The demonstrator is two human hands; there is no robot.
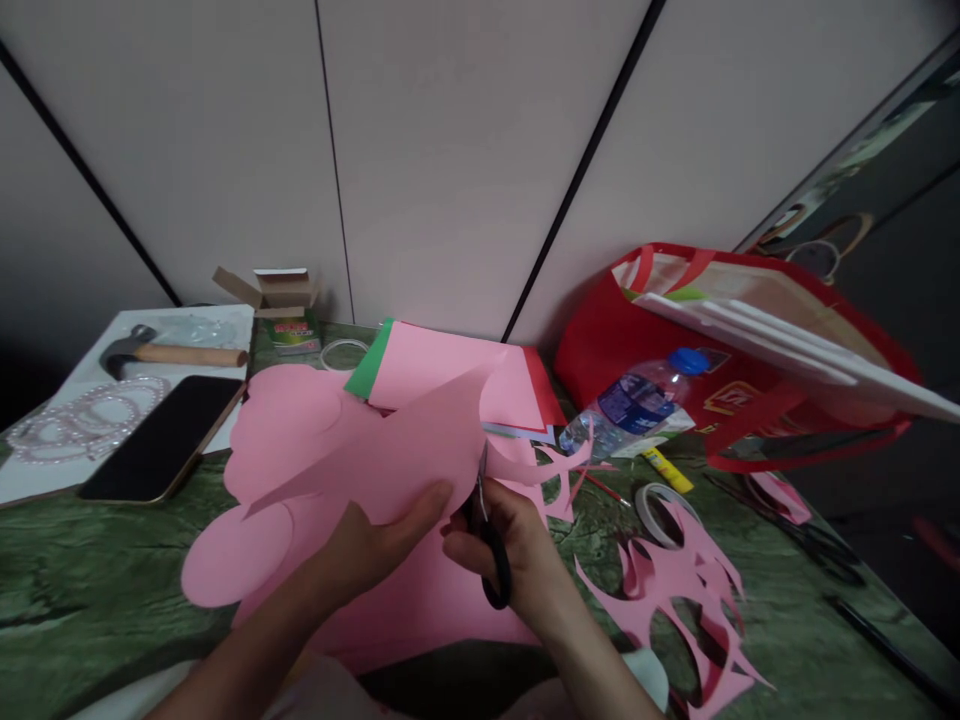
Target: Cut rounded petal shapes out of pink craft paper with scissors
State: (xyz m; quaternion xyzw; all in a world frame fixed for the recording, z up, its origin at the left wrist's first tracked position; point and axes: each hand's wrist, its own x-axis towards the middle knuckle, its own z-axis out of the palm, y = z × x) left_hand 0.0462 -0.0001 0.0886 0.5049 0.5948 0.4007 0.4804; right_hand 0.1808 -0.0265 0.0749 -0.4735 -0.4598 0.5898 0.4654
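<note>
My left hand (pixel 382 545) grips a sheet of pink paper (pixel 435 430) by its near edge, thumb on top. Closed around the black handles of a pair of scissors (pixel 491 550), my right hand (pixel 517 550) holds the blades at the paper's right edge. A curved pink strip (pixel 540 462) hangs off to the right of the blades. Beneath both hands lie more pink sheets (pixel 420 610), and rounded pink cut-outs (pixel 236 555) are spread to the left. Pink, red and green sheets (pixel 442 365) are stacked behind.
On the left are a phone (pixel 165 435), beaded strands (pixel 90 420), a hammer (pixel 187 354) and an opened small box (pixel 289 310). To the right stand a water bottle (pixel 634 400) and a red bag (pixel 600 330), with a tape roll (pixel 667 512) and pink scraps (pixel 697 610) nearer.
</note>
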